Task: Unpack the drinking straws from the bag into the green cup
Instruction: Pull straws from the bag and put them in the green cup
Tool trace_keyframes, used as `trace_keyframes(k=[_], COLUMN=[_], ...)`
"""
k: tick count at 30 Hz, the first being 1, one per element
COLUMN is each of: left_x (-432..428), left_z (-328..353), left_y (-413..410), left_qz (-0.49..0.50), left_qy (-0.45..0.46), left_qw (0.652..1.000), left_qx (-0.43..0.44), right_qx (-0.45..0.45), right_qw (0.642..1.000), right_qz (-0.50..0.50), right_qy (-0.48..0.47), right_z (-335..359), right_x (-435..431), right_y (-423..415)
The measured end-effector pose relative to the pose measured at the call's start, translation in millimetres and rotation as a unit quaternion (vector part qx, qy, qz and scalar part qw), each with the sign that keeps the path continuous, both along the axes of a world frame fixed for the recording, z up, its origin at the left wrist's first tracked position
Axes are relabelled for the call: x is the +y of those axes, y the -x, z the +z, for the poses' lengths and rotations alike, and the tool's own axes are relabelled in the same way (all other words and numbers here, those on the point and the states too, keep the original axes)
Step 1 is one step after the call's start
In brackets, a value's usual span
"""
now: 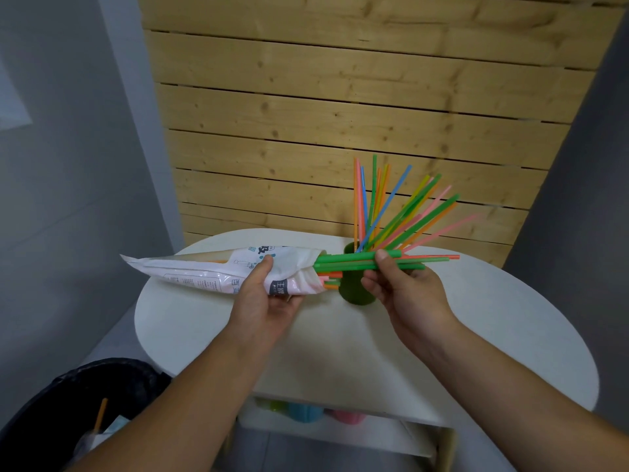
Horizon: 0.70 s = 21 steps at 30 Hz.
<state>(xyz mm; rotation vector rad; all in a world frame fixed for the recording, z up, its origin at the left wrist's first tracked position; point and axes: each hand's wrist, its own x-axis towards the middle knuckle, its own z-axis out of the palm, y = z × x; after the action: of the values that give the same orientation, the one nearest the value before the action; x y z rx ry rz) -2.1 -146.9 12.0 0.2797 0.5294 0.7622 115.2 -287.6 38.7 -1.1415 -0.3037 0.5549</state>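
My left hand (269, 294) grips the white printed straw bag (211, 272), held level above the round white table (476, 318) with its open mouth pointing right. A small bundle of green and orange straws (343, 262) sticks out of that mouth, and my right hand (398, 284) pinches it between thumb and fingers just above the green cup (354, 289). The cup stands upright on the table between my hands. Several colourful straws (391, 212) fan out of it, leaning up and to the right.
A wooden slat wall (340, 114) rises right behind the table. A black bin (78, 413) with a liner and an orange straw in it stands at the lower left. Coloured cups (306, 412) sit on a shelf under the tabletop.
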Motion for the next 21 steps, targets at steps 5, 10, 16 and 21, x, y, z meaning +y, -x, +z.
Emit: trace_keyframes(k=[5,10,16,21], left_x=[13,20,19,10], left_z=[-6,-9,-10,-11], left_y=[3,4,3,-2], left_qz=[0.022,0.038,0.041,0.021], left_qy=[0.008,0.018,0.010,-0.002], left_qw=[1.000,0.999,0.999,1.000], left_qx=[-0.009,-0.001,0.017,0.022], right_qx=[-0.069,-0.119,-0.162,-0.253], right_qw=[0.996,0.988,0.973,0.942], right_qz=[-0.049,-0.094,-0.163,-0.206], right_qy=[0.007,0.000,0.025,0.079], right_z=[2,12,19,24], right_x=[-12,-28,-49,-60], right_y=[-7,-15,-26,-31])
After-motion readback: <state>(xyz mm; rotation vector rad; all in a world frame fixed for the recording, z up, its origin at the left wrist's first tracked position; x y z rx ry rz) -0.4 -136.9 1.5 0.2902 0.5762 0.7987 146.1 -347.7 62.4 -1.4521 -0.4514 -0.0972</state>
